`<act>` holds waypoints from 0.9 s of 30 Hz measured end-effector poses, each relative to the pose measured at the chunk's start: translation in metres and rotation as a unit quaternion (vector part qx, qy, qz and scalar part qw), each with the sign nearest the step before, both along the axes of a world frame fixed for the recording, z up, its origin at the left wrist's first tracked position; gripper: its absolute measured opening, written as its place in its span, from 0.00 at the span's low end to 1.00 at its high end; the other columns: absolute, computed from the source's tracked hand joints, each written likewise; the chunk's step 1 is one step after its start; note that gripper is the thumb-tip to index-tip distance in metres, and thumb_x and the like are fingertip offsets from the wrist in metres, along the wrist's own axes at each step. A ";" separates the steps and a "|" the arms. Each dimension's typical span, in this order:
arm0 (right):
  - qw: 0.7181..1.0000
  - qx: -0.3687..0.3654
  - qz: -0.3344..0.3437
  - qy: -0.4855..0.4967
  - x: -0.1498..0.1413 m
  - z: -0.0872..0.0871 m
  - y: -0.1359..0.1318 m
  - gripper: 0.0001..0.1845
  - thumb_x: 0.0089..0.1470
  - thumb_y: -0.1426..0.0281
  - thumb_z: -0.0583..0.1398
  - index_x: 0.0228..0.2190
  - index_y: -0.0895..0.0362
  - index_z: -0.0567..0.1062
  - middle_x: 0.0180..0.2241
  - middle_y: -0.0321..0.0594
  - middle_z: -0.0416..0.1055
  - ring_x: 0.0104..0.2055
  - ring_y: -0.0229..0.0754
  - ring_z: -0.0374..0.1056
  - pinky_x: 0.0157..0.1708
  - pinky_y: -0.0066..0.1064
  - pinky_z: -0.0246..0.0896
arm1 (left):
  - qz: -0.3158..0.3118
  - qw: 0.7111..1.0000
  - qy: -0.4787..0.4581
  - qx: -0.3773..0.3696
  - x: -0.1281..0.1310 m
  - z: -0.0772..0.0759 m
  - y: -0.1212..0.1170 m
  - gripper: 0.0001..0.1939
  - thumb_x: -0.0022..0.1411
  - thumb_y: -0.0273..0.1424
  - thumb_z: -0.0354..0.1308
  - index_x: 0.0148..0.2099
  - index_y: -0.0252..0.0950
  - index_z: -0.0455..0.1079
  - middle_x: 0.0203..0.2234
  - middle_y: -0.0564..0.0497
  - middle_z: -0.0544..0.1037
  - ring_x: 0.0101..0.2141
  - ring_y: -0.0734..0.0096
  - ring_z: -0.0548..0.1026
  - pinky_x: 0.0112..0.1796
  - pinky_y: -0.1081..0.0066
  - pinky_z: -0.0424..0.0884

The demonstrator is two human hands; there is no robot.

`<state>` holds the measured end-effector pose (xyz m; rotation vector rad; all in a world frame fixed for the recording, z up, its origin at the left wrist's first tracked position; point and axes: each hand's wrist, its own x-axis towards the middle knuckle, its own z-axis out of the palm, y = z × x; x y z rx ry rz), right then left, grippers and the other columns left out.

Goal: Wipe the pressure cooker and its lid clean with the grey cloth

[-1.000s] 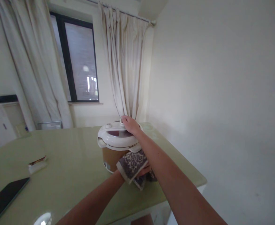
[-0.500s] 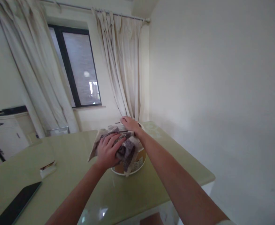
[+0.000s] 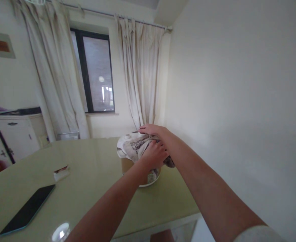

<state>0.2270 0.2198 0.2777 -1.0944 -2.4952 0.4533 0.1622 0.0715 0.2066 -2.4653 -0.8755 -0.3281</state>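
A round container [image 3: 127,165] with a tan body, white lid and white base rim stands on the table. Over its lid and right side lies a crumpled, patterned beige and grey cloth [image 3: 135,145]. My left hand [image 3: 156,154] presses on this cloth at the right side, fingers curled over it. Across the top of the container rests my right hand [image 3: 150,129], fingers stretched out, fingertips by a small white part. My forearms cover the container's right side and some of the cloth.
On the pale green table [image 3: 92,158] lie a dark tablet-like slab [image 3: 29,209] and a small white packet [image 3: 61,173]. A white cabinet [image 3: 14,134] stands at the left, a curtained window [image 3: 97,72] behind. The bare wall [image 3: 238,101] rises at the right.
My left hand has moved right with the cloth, uncovering the container's left side and lid. The right hand stays on top. The view has swung slightly left.
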 end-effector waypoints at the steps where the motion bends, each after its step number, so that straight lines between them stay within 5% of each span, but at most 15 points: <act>1: 1.000 0.006 0.001 0.011 0.001 -0.004 -0.001 0.16 0.63 0.58 0.63 0.46 0.51 0.85 0.53 0.39 0.81 0.55 0.50 0.76 0.59 0.37 0.65 | -0.011 1.000 -0.011 -0.003 -0.008 0.003 0.000 0.18 0.61 0.35 0.64 0.52 0.37 0.78 0.49 0.38 0.80 0.53 0.48 0.73 0.49 0.53 0.68; 4: 0.997 0.019 0.008 0.068 0.008 -0.022 -0.004 0.22 0.68 0.57 0.58 0.57 0.51 0.79 0.63 0.41 0.73 0.65 0.47 0.69 0.66 0.40 0.59 | -0.013 0.997 -0.081 -0.008 -0.042 0.009 -0.002 0.24 0.58 0.36 0.67 0.58 0.43 0.75 0.51 0.45 0.79 0.53 0.53 0.74 0.52 0.57 0.69; 8: 0.990 0.035 0.051 0.129 0.022 -0.047 -0.010 0.26 0.70 0.56 0.55 0.62 0.51 0.74 0.68 0.41 0.66 0.69 0.44 0.63 0.69 0.40 0.55 | 0.097 0.965 -0.244 0.002 -0.101 0.006 0.004 0.20 0.61 0.32 0.64 0.56 0.43 0.76 0.53 0.46 0.79 0.53 0.55 0.74 0.56 0.58 0.69; 13: 0.971 0.088 -0.042 0.217 0.027 -0.060 -0.029 0.24 0.71 0.58 0.52 0.58 0.52 0.77 0.60 0.43 0.76 0.62 0.44 0.71 0.64 0.37 0.60 | 0.220 0.924 -0.312 -0.002 -0.147 0.006 0.019 0.20 0.63 0.26 0.56 0.55 0.43 0.77 0.53 0.45 0.78 0.51 0.54 0.74 0.52 0.59 0.72; 16: 0.953 0.125 -0.154 0.228 0.024 -0.062 -0.038 0.21 0.71 0.59 0.52 0.51 0.51 0.81 0.53 0.43 0.80 0.56 0.47 0.74 0.59 0.38 0.64 | 0.268 0.915 -0.302 -0.005 -0.136 0.015 0.016 0.17 0.65 0.30 0.58 0.55 0.43 0.77 0.50 0.45 0.79 0.48 0.53 0.74 0.47 0.59 0.73; 18: 0.942 0.126 -0.196 0.240 0.024 -0.062 -0.038 0.21 0.70 0.59 0.51 0.49 0.52 0.81 0.50 0.45 0.81 0.54 0.48 0.76 0.56 0.39 0.66 | 0.242 0.934 -0.261 -0.008 -0.113 0.020 0.008 0.14 0.64 0.34 0.61 0.52 0.44 0.78 0.48 0.46 0.80 0.48 0.53 0.75 0.47 0.60 0.73; 23: 0.935 0.027 -0.121 0.334 0.039 -0.067 -0.031 0.24 0.67 0.55 0.52 0.47 0.54 0.80 0.40 0.47 0.84 0.47 0.52 0.79 0.51 0.43 0.71 | 0.097 0.979 -0.176 -0.015 -0.057 0.026 -0.005 0.14 0.62 0.41 0.65 0.49 0.45 0.78 0.49 0.49 0.81 0.51 0.52 0.75 0.53 0.56 0.71; 27: 0.918 0.043 -0.034 0.393 0.052 -0.076 -0.036 0.29 0.52 0.43 0.63 0.43 0.53 0.81 0.42 0.47 0.83 0.49 0.57 0.78 0.54 0.48 0.71 | 0.120 0.969 -0.210 -0.050 -0.056 0.032 0.007 0.16 0.64 0.37 0.62 0.53 0.47 0.77 0.50 0.49 0.81 0.52 0.56 0.76 0.53 0.59 0.72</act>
